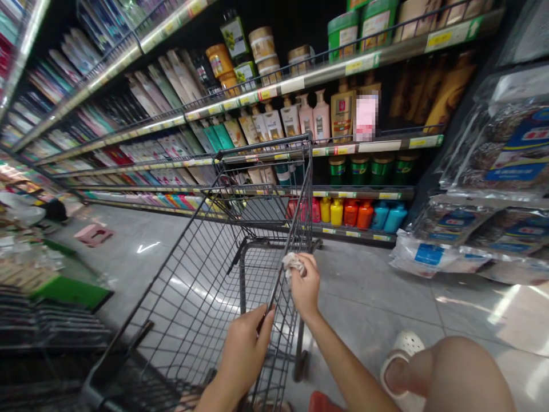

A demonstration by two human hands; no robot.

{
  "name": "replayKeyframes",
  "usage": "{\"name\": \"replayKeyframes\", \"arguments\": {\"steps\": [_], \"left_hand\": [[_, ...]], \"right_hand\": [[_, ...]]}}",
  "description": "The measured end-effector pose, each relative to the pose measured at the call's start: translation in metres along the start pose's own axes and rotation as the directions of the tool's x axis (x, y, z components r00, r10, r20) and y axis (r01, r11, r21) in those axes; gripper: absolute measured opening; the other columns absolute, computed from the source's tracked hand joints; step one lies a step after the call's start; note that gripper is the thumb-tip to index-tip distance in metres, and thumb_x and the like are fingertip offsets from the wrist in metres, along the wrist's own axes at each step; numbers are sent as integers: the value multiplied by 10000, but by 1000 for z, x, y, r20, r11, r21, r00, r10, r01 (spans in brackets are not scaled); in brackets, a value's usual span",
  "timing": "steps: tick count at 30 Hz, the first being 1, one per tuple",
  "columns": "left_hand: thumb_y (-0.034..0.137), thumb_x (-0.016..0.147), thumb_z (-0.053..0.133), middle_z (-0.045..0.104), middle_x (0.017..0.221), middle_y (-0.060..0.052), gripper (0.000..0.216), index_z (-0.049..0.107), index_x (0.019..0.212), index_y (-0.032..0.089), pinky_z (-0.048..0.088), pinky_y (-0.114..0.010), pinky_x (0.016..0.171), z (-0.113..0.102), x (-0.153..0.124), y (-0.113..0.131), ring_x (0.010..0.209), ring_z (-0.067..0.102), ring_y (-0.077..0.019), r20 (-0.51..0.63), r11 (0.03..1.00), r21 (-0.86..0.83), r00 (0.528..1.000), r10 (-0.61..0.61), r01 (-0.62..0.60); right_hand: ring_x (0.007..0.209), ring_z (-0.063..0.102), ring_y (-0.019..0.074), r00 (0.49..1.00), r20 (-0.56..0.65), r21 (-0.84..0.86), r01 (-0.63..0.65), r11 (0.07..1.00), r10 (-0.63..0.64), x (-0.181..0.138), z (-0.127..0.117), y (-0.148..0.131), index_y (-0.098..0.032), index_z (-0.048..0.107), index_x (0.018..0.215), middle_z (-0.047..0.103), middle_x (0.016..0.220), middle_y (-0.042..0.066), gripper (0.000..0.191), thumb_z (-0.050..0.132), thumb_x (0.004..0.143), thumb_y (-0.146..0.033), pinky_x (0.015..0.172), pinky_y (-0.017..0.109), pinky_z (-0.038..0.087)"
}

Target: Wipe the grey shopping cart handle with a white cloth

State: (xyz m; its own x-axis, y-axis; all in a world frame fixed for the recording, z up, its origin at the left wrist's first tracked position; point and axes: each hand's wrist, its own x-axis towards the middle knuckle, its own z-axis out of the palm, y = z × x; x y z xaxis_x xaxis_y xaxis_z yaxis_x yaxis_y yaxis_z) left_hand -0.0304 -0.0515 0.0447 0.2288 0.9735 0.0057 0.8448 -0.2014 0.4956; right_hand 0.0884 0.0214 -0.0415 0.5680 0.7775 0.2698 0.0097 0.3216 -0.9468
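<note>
A dark wire shopping cart [201, 309] stands before me, its basket holding nothing that I can see. My left hand [245, 342] is closed around the top rail of the cart's near right side. Farther along that same side, my right hand [306, 286] pinches a crumpled whitish cloth [293, 264]. The cloth lies against the cart's side wires; whether it is tissue or fabric I cannot tell. Part of the left fingers is hidden behind the rail.
Long shelves [364, 146] of shampoo and lotion bottles run behind the cart. Bagged goods [514, 143] hang at the right. On the grey tiled floor [364, 292] sits a pink stool [93, 234]. A bent knee [467, 372] and a white clog [407, 343] appear at lower right.
</note>
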Motion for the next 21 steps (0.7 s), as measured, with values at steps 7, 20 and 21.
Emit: {"name": "replayKeyframes", "arguments": {"steps": [7,20,21], "left_hand": [[373,912,377,605,556,-10,340,577,699,200,363,-216,496,1,0,-3,531,568,-132,-9,1000,-21,1000,7,-7],[384,920,343,545,503,14,355,511,660,210,336,-225,500,1,3,-2,493,529,-129,36,999,-35,999,-20,22],[390,919,341,543,502,14,360,508,656,209,335,-226,504,0,3,-2,495,530,-130,37,999,-32,999,-22,24]], "right_hand": [[811,556,172,991,-131,-76,-7,997,-3,70,21,17,-168,643,795,581,842,38,178,493,705,-134,792,288,437],[950,565,180,990,122,-60,79,995,-72,19,2,0,-188,682,1005,597,990,69,298,469,807,-124,872,314,436],[952,565,181,989,135,-57,72,996,-64,12,0,-3,-190,685,998,596,991,70,291,472,811,-123,869,315,438]]}}
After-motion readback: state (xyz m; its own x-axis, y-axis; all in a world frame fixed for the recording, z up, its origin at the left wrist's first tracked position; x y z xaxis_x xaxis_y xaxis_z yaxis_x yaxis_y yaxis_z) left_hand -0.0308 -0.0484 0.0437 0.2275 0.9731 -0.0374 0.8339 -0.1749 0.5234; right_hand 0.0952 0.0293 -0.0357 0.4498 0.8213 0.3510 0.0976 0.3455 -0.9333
